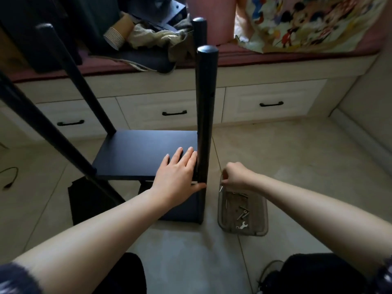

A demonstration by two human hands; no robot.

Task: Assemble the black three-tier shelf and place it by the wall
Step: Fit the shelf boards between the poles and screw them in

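Observation:
The black shelf stands on the floor with several round posts rising from it. My left hand lies flat on the middle shelf board, fingers straight, its thumb reaching under the board's front corner next to the near right post. A lower black board shows beneath. My right hand hovers over the clear plastic tray and pinches a small silver screw by its tip. More screws and a small flat wrench lie in the tray.
A cream drawer unit with black handles runs behind the shelf, with a cushion, paper cups, cloth and a black board on top. A dark flat sheet lies on the tiled floor at left, near a black cable.

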